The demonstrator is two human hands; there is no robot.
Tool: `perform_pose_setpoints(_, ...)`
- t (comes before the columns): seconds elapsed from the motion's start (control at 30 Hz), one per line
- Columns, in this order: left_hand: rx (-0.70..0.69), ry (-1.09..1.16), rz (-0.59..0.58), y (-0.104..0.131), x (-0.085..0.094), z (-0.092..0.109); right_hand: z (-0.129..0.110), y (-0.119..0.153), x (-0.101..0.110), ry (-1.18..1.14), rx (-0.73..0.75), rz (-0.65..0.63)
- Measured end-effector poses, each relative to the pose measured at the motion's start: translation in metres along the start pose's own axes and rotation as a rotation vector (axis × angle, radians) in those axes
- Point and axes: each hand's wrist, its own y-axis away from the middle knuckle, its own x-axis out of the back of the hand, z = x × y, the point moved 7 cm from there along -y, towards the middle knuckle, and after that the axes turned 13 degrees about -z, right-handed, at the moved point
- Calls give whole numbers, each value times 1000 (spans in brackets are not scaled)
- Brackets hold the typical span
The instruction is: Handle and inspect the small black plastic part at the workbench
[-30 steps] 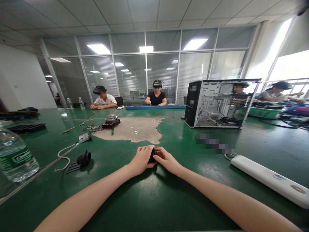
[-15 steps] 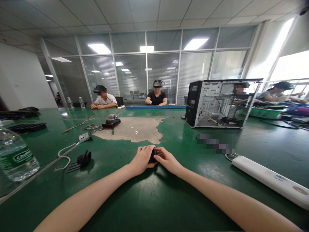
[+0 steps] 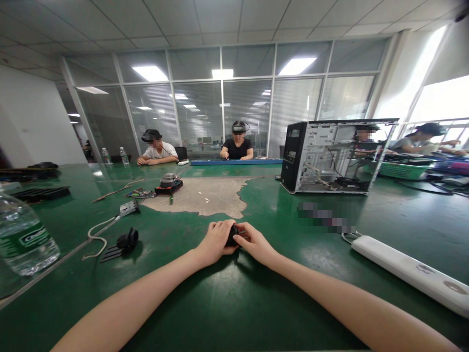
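A small black part (image 3: 232, 236), mostly covered by my fingers, is held just above the green table. My left hand (image 3: 217, 241) wraps round it from the left, back of the hand upward. From the right, the fingers and thumb of my right hand (image 3: 255, 244) pinch its side. What kind of part it is cannot be made out. Off to the left lies another black plastic piece (image 3: 127, 239) with a round end and flat prongs. Beyond it rests a metal bracket (image 3: 129, 208) with a pale cable.
An open computer case (image 3: 295, 159) stands at the back right. A white power strip (image 3: 406, 271) lies at the right, a water bottle (image 3: 27, 239) at the left edge. A heatsink fan (image 3: 170, 181) and a circuit board (image 3: 142, 194) sit farther back. Several people sit around.
Both hands stay in place round the black part, with hardly any movement. Across the table, the facing person's hand has shifted slightly.
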Motion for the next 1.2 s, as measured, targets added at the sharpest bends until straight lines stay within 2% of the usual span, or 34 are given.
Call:
perform_pose_setpoints(0.17, -13, -18, 5, 0, -1, 0, -9, 2, 3, -12, 108, 24)
perform_pose_setpoints(0.3, -2, -25, 12, 0, -2, -2, -2, -1, 4, -57, 46, 36)
perform_pose_setpoints(0.4, -1, -24, 8, 0, -2, -1, 2, -3, 2, -73, -7, -6)
perform_pose_setpoints(0.5, -3, -20, 6, 0, -1, -1, -2, -1, -1, -38, 10, -49)
perform_pose_setpoints(0.63, -5, -21, 14, -1, -2, -1, -9, 2, 5, 10, 102, 29)
perform_pose_setpoints(0.73, -1, -18, 17, -1, -2, -2, -5, 0, 7, 4, 89, 69)
perform_pose_setpoints(0.87, 5, -10, 15, -1, -1, -2, 1, -2, 2, -52, 8, 1)
perform_pose_setpoints(0.97, 10, -5, 6, -1, -1, -2, -4, 0, -1, -57, 26, -40)
perform_pose_setpoints(1.1, -6, -6, 7, -1, -1, -1, -10, 2, 5, -8, 98, 39)
perform_pose_setpoints(1.2, 0, -10, 12, -1, -2, -2, -4, 0, 6, -20, 75, 62)
